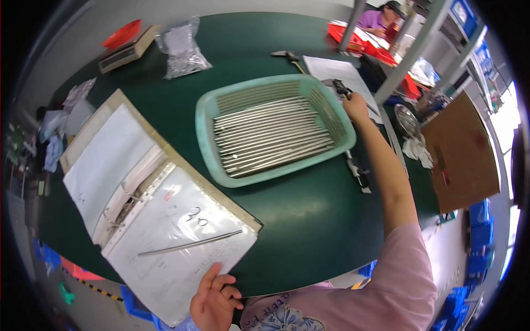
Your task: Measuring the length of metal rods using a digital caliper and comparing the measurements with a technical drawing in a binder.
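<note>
My right hand [358, 109] reaches out beyond the right end of a pale green plastic basket [207, 138], its fingers closed on a caliper [340, 87] with a black slider. Inside the basket lie several thin metal rods [273, 132], side by side. My left hand [214, 303] holds nothing; its fingers are apart and loosely bent beside the lower edge of an open ring binder [160, 276]. One more metal rod [190, 243] rests across the binder's plastic-covered right page. Another caliper [359, 174] sticks out past the basket's lower right corner, partly hidden.
White papers [337, 71] and another measuring tool [287, 55] lie behind the basket. A scale [130, 49] with a red pan and a clear bag [185, 52] stand far left. At right are a cardboard box [461, 151] and a metal bowl [407, 120]. A co-worker [378, 21] sits far right.
</note>
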The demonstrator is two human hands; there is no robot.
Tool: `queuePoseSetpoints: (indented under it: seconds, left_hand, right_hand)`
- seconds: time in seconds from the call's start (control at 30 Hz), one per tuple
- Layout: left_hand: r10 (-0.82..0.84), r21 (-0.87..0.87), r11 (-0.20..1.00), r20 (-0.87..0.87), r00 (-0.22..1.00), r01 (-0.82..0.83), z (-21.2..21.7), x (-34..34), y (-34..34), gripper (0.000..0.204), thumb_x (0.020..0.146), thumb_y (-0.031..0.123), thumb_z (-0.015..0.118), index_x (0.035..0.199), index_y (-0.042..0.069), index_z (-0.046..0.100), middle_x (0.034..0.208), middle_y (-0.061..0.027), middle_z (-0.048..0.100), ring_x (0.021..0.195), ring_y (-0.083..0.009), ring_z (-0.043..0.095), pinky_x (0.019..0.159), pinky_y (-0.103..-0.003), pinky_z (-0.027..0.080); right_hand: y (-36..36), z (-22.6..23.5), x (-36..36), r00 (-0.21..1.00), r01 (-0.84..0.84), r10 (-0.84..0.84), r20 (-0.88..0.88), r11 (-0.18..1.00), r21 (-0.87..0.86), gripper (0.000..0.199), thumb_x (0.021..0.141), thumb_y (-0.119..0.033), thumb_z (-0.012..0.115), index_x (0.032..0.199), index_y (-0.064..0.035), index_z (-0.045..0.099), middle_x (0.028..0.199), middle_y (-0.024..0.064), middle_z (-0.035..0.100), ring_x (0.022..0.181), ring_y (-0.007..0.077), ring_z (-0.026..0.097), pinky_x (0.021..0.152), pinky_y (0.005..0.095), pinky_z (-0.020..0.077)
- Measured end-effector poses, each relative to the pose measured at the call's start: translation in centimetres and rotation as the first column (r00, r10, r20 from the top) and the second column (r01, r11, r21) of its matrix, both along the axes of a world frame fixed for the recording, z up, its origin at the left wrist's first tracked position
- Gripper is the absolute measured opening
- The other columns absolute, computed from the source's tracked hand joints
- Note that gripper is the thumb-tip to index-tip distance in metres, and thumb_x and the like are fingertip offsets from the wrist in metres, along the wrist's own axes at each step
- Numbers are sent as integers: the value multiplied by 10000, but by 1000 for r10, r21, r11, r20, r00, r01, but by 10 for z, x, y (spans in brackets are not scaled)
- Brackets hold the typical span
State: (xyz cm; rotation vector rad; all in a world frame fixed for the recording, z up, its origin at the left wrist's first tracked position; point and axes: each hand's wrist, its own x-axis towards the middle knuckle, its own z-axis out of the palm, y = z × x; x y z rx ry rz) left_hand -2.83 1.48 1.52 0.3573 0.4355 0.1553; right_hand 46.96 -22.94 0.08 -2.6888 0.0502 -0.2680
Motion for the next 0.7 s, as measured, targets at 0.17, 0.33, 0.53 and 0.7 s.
queuePoseSetpoints:
  seconds: [0.17, 0.33, 0.53, 0.7]
  left_hand:
    - [383, 815, 569, -145, 912, -110, -5, -51, 37, 476, 880, 288, 550, 1202, -45, 443, 995, -173, 597, 849, -290, 628, 673, -380, 557]
    - [607, 899, -218, -180, 775, 379, 20, -43, 98, 432, 848, 101, 468, 1272, 32, 424, 1210, -193, 485, 1127, -294, 490, 939, -428, 389]
    - [531, 682, -558, -143, 835, 472, 18, 20, 131, 498, 800, 20, 494, 1293, 36, 428, 1250, -191, 399, 1163, -323, 417, 987, -379, 320]
    - [612, 648, -496, -212, 762, 578, 8, 37, 137, 483, 782, 2, 511, 1263, 32, 474, 1305, -242, 351, 1205, -386, 379, 998, -382, 324]
  right_hand:
    - [20, -10, 20, 998, 58, -56, 21, 995, -87, 298, 798, -183, 518, 1021, 10, 561, 1067, 248, 569, 972, 403, 577, 824, 465, 465]
    - [40, -4, 20, 986, 156, -146, 81, 978, -135, 272, 800, -175, 530, 1013, -12, 577, 1079, 197, 538, 973, 381, 579, 814, 461, 478]
    - [35, -5, 24, 981, 132, -64, 181, 911, -391, 228, 797, -176, 535, 953, -33, 621, 1060, 160, 555, 926, 337, 596, 796, 421, 481]
    - [57, 14, 33, 954, -72, 188, 234, 901, -428, 209, 797, -201, 536, 896, -59, 652, 939, 149, 626, 877, 313, 617, 766, 435, 482]
